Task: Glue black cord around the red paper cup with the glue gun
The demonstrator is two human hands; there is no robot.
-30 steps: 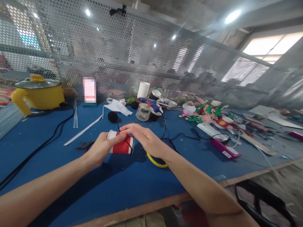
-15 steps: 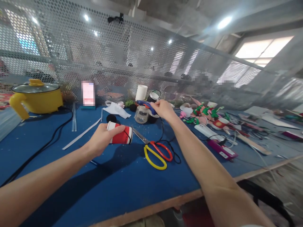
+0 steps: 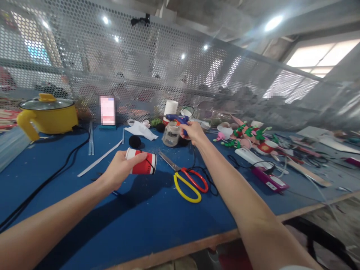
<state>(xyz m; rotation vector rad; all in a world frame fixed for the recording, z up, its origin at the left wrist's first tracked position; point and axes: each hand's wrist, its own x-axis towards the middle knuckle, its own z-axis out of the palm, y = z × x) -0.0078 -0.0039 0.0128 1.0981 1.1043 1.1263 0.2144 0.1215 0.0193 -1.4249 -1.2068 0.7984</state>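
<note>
A red and white paper cup [image 3: 144, 165], lying on its side in the air, is gripped by my left hand [image 3: 119, 167]. A thin black cord runs over the cup under my thumb. My right hand [image 3: 194, 131] is closed on the handle of a blue glue gun [image 3: 177, 118] with an orange trigger, its nozzle pointing left. Below the gun stands a clear jar [image 3: 170, 135]. Scissors [image 3: 180, 170] with one red and one yellow handle lie on the blue table, between my arms. A black fuzzy ball [image 3: 134, 141] rests behind the cup.
A yellow electric pot [image 3: 52, 118] stands at the left, its black cable trailing forward. A phone [image 3: 107, 110] is propped at the back. White paper cups [image 3: 171, 107] stand by the mesh panel. Craft pieces, a purple power strip [image 3: 270, 179] and cords crowd the right.
My right hand has raised the glue gun slightly, and more of the gun shows above the jar. The cup in my left hand has shifted slightly down. The view has turned a little left.
</note>
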